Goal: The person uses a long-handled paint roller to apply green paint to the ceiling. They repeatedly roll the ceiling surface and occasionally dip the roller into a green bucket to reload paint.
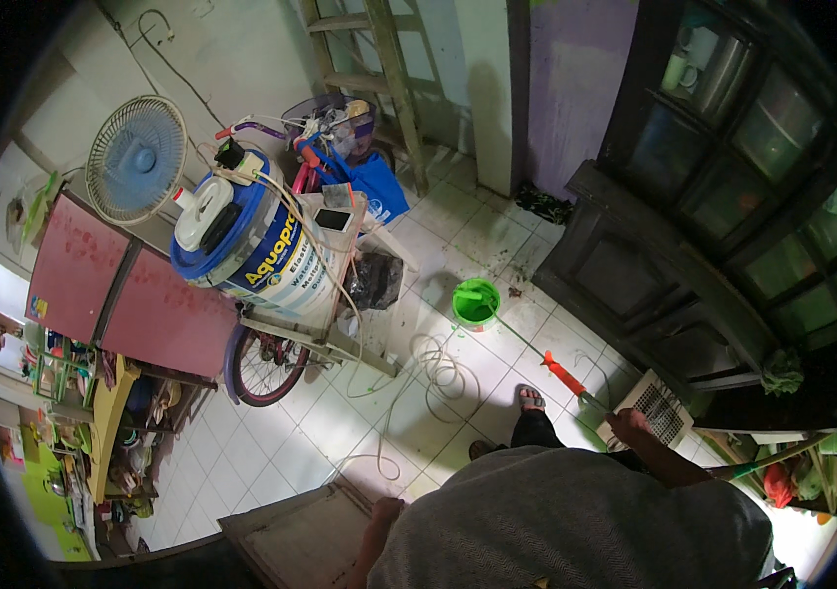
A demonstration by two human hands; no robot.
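My right hand (pixel 627 424) grips the upper end of a long mop handle (pixel 564 373), green with an orange-red section. The handle slants down and to the left, and its head sits inside a small green bucket (pixel 475 301) on the white tiled floor. My left hand (pixel 386 510) rests on the edge of a grey wooden surface (pixel 291 535) at the lower middle, fingers curled over it; nothing is seen in it. My grey shirt fills the lower right, and my sandalled foot (pixel 530 398) stands beside the handle.
A large blue and white drum (pixel 252 240) rests on a bicycle (pixel 266 363), beside a standing fan (pixel 137 159). A white cord (pixel 433 368) loops on the floor. A dark glass-door cabinet (pixel 723 216) fills the right, a ladder (pixel 389 69) leans at the back, a red cabinet (pixel 124 285) stands left.
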